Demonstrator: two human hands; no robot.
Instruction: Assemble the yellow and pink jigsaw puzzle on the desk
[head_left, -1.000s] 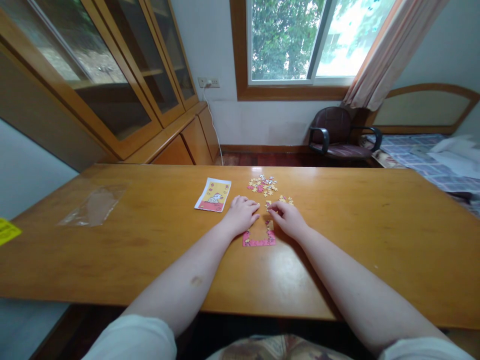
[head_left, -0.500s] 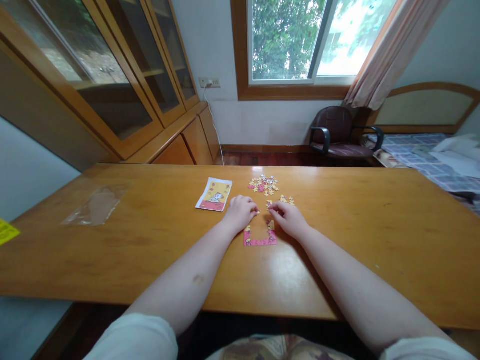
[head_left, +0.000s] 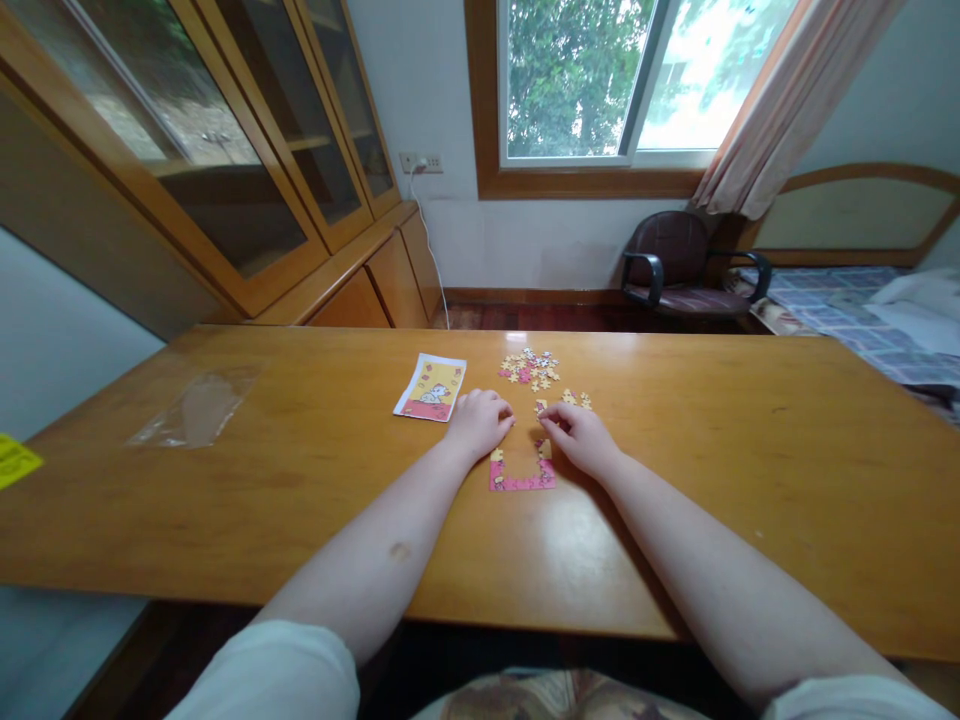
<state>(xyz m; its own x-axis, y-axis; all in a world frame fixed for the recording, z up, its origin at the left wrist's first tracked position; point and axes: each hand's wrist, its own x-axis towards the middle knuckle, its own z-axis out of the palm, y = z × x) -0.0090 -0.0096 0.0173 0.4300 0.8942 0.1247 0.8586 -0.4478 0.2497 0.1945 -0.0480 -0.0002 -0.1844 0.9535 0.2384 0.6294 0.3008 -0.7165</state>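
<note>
A partly joined jigsaw puzzle (head_left: 523, 482) lies on the table between my forearms, a U-shaped border with a pink bottom row and short yellow-and-pink sides. My left hand (head_left: 480, 422) rests just above its left side, fingers curled and closed; whatever is at the fingertips is hidden. Over the right side, my right hand (head_left: 583, 437) pinches a puzzle piece (head_left: 541, 407), mostly covered by the thumb and index finger. Beyond the hands is a pile of loose puzzle pieces (head_left: 529, 370). Several yellow pieces (head_left: 576, 399) lie just past my right hand.
A picture card (head_left: 433, 388) with a white cartoon animal lies left of the pile. Farther left is a clear plastic bag (head_left: 196, 408) on the wooden table (head_left: 337, 480). Behind the table stand a glass-door cabinet (head_left: 330, 235), an office chair (head_left: 675, 260) and a bed (head_left: 840, 300).
Both hands stay almost in place. A small pale bit seen earlier at my left fingertips no longer shows. The whole view has shifted slightly.
</note>
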